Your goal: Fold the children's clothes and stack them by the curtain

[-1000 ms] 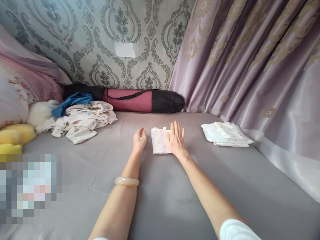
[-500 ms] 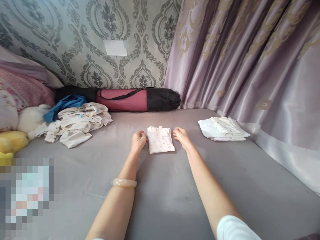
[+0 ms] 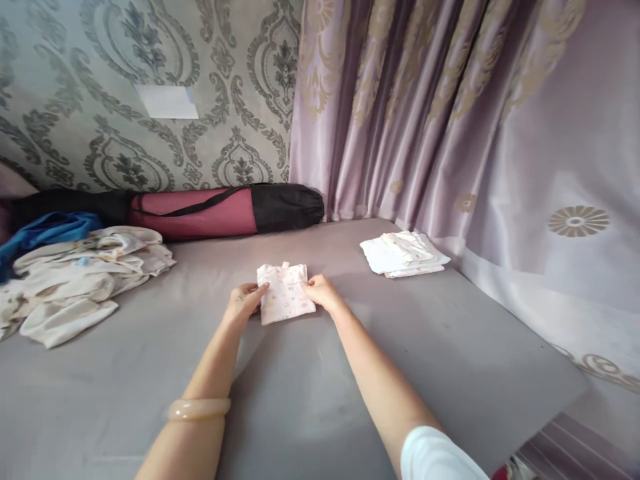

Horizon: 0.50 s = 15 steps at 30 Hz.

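Observation:
A small folded garment (image 3: pixel 286 295), whitish pink with a scattered print and a little tab at its top edge, is between my two hands. My left hand (image 3: pixel 243 304) pinches its left edge, thumb on top and the fingers tucked underneath. On the opposite side my right hand (image 3: pixel 321 291) grips the right edge the same way. Whether the cloth is raised off the grey sheet (image 3: pixel 300 400) or still rests on it, I cannot tell. A pale bangle (image 3: pixel 199 409) circles my left forearm.
To the right lies a stack of folded white clothes (image 3: pixel 405 255). Rumpled cream clothes (image 3: pixel 95 273) and a blue cloth (image 3: pixel 55 230) are heaped at the left. A pink and black rolled bag (image 3: pixel 200 212) lies along the wall. A purple curtain (image 3: pixel 380 133) hangs at the right, by the bed's edge.
Both hands have closed in from beside the folded garment and now hold its left and right edges. The view has turned to the right, so everything appears shifted left.

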Each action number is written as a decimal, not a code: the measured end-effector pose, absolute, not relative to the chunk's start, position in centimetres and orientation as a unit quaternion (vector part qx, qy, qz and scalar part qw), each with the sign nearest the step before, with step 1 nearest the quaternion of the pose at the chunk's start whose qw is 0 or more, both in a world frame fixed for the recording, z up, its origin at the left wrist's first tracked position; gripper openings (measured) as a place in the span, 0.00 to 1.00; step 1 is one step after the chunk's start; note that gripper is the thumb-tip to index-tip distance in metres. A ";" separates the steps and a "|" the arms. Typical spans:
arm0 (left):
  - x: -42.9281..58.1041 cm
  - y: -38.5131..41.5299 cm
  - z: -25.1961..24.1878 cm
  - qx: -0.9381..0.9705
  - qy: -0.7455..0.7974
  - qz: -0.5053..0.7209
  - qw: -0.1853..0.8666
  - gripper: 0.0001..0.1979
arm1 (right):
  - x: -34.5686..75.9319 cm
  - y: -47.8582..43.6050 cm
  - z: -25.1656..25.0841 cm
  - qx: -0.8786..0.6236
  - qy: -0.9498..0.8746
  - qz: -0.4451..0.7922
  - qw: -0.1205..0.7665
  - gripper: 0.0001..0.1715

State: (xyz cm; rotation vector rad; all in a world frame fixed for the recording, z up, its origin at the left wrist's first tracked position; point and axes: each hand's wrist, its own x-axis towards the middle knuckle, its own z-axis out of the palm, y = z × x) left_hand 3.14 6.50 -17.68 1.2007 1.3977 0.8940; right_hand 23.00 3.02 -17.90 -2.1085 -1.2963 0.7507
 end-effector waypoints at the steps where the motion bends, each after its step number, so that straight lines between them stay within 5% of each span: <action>1: 3.2 6.4 -17.5 0.500 0.571 0.367 0.538 0.22 | 23.0 3.0 -18.0 -0.781 -0.485 0.284 0.272 0.16; 15: 5.3 4.6 -16.0 0.445 0.457 0.406 0.655 0.20 | 22.7 2.6 -18.3 -0.748 -0.479 0.336 0.313 0.11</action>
